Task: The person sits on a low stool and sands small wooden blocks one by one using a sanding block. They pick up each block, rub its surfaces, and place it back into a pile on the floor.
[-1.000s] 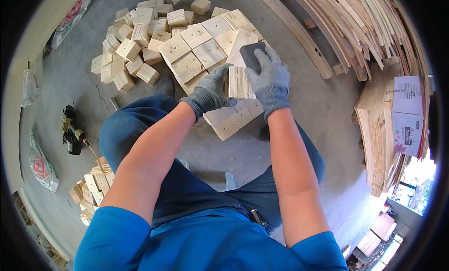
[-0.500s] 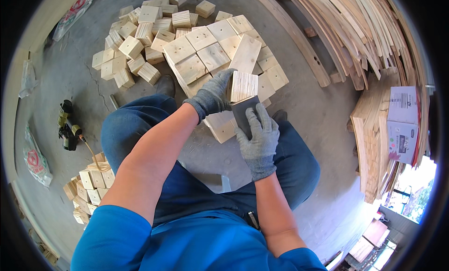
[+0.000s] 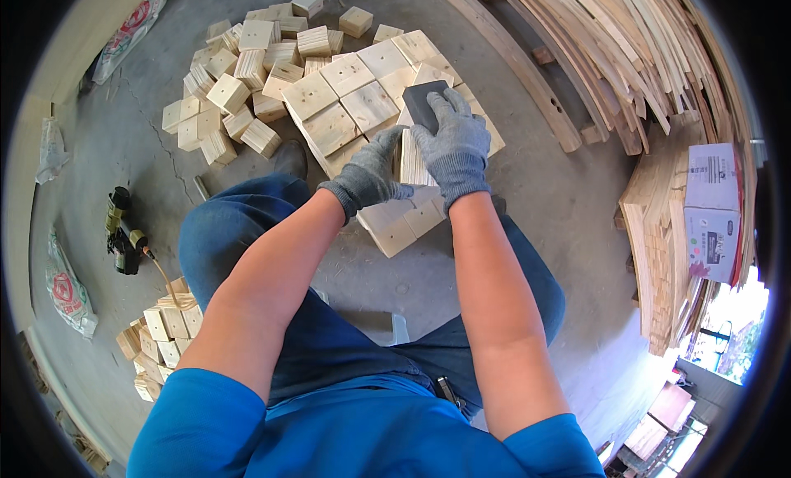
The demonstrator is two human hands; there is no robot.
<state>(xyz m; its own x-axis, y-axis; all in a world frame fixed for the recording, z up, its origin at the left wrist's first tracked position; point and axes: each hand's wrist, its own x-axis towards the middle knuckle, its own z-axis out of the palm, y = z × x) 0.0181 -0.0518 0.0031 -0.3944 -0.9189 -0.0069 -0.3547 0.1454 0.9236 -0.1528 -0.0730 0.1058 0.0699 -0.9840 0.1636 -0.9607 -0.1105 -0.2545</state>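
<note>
My left hand (image 3: pixel 367 173), in a grey knit glove, steadies a pale wooden block (image 3: pixel 414 165) from its left side. A dark grey sanding block (image 3: pixel 419 105) is in my gloved right hand (image 3: pixel 458 142), gripped over its top at the far end of that wooden block. Both are above a platform of tightly laid wooden blocks (image 3: pixel 368 107) with small holes in their faces. The right hand covers much of the wooden block, and the sanding block's underside is hidden.
Loose wooden blocks (image 3: pixel 228 93) are heaped at the far left, with another stack (image 3: pixel 169 325) at the near left. A power tool with a hose (image 3: pixel 124 235) lies on the floor. Long boards (image 3: pixel 618 58) and a cardboard box (image 3: pixel 710 214) line the right side.
My right hand has pushed the sanding block away from me, from the near end of the wooden block to beyond its far end. My left hand has barely moved.
</note>
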